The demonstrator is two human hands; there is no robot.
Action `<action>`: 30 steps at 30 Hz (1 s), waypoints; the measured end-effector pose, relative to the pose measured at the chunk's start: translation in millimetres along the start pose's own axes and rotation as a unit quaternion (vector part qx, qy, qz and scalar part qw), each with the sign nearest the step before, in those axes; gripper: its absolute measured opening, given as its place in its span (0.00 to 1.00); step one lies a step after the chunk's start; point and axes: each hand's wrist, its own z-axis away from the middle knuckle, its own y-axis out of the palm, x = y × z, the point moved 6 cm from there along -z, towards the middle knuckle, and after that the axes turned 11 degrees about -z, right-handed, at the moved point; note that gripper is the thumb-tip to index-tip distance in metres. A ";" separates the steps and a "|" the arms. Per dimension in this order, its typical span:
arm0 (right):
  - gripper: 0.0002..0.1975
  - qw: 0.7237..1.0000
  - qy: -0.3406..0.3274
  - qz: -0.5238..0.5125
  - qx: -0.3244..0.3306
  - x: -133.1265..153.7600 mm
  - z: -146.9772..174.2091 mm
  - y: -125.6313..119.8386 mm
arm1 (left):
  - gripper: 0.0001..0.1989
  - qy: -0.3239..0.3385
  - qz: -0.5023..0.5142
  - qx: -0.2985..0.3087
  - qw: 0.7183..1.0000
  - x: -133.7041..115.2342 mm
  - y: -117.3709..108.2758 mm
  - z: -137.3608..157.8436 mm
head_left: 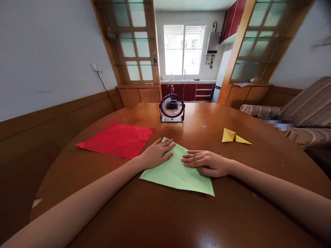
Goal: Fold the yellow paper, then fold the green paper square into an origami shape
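Observation:
A creased sheet of light green paper (176, 177) lies on the wooden table in front of me. My left hand (159, 153) rests flat on its upper left part, fingers stretched out towards the far corner. On the right side of the sheet lies my right hand (205, 162), palm down with fingers extended, covering part of that edge. Neither hand grips anything. Left of the green sheet is a larger red sheet of paper (116, 139) with fold lines. To the right sits a small folded yellow paper piece (230, 135) with two pointed parts.
A small purple fan (172, 107) stands on the table (165, 220) beyond the green paper. A striped armchair (307, 106) is at the right, past the table's curved edge. Behind are wooden cabinets, a kitchen counter and a window (184, 50).

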 end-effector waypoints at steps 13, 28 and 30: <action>0.29 1.000 -0.005 -0.002 -0.008 -1.3 0.3 0.2 | 0.30 -0.014 0.008 0.015 1.000 0.2 -0.9 0.1; 0.30 1.000 0.001 0.001 -0.009 -2.0 0.3 0.6 | 0.36 -0.062 -0.005 0.045 0.997 5.2 0.6 -3.6; 0.30 1.000 0.003 0.002 -0.007 -1.6 0.3 0.6 | 0.36 -0.074 -0.009 0.038 0.996 7.6 0.7 -4.5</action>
